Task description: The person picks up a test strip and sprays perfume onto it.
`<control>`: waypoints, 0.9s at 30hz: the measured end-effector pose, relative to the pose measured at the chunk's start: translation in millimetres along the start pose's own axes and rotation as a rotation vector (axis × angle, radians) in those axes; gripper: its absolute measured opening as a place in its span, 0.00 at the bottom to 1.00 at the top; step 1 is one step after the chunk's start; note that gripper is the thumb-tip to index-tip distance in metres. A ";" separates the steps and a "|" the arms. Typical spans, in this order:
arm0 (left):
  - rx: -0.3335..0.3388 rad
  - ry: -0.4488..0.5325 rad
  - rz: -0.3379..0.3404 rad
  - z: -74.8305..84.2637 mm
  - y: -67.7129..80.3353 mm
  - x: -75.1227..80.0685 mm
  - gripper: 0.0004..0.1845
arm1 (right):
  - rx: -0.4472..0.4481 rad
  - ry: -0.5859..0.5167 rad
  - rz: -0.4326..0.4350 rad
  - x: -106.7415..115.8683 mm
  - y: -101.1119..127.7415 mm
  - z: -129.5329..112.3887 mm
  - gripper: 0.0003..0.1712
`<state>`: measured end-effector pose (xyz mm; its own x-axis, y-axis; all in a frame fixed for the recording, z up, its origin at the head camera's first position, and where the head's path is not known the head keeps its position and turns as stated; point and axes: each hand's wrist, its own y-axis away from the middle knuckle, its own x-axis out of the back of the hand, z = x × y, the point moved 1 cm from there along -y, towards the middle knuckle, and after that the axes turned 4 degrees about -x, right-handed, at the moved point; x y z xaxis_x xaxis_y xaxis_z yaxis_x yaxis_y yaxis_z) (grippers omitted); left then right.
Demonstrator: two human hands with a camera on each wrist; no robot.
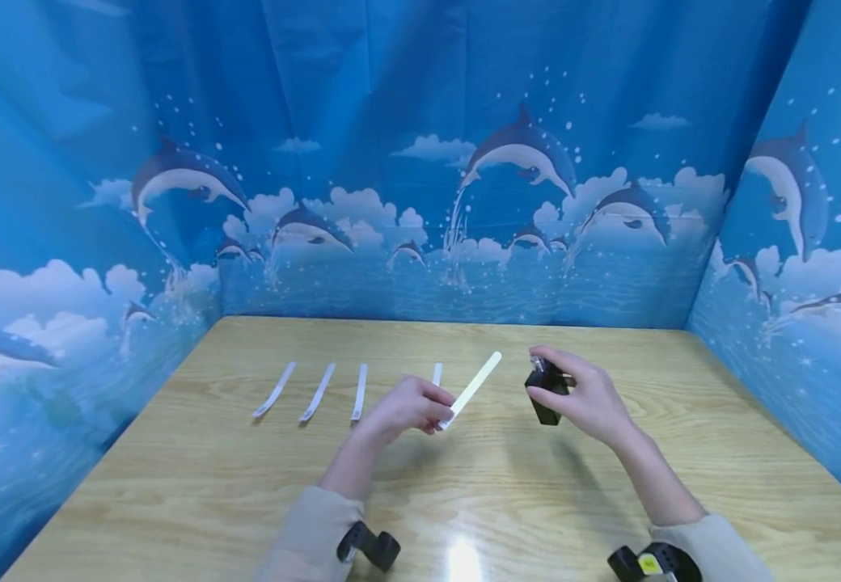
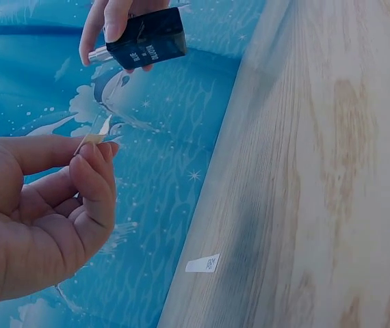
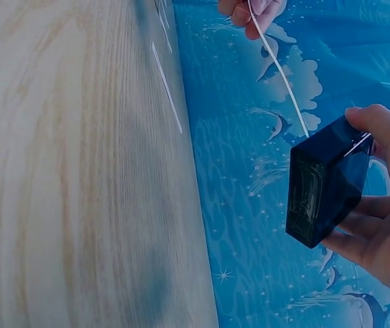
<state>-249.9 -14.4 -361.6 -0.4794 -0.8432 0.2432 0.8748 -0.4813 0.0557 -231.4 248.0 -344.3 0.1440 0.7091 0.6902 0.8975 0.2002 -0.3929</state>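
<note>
My left hand point(image 1: 413, 406) pinches a pale paper test strip point(image 1: 477, 383) by its lower end; the strip slants up to the right, above the table. To its right, my right hand point(image 1: 588, 396) grips a dark perfume bottle point(image 1: 547, 394) with a silver spray nozzle. White lettering shows on the bottle point(image 2: 147, 39) in the left wrist view, and a finger lies at its nozzle point(image 2: 99, 55). In the right wrist view the bottle's dark base point(image 3: 309, 198) faces the camera, overlapping the far end of the strip point(image 3: 280, 72).
Three white strips, the leftmost one point(image 1: 273, 390) slightly curled, lie spaced out on the wooden table point(image 1: 195, 485). Another white strip point(image 1: 437, 372) lies behind my left hand. A blue dolphin-print curtain point(image 1: 391, 97) hangs along the table's back and sides.
</note>
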 end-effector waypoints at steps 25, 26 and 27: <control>0.022 -0.006 -0.022 3.7 0.3 -8.6 0.12 | 0.068 0.173 0.051 -2.0 2.7 -4.0 0.30; 0.024 -0.008 -0.022 4.0 0.4 -8.5 0.12 | 0.072 0.179 0.056 -2.1 2.5 -4.1 0.30; 0.024 -0.011 -0.023 4.1 0.4 -8.4 0.12 | 0.074 0.184 0.060 -2.1 2.5 -4.4 0.30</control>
<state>-245.2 -6.5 -359.6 -0.4985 -0.8293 0.2525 0.8652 -0.4942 0.0848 -227.6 244.0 -344.0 0.2767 0.5869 0.7609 0.8528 0.2150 -0.4760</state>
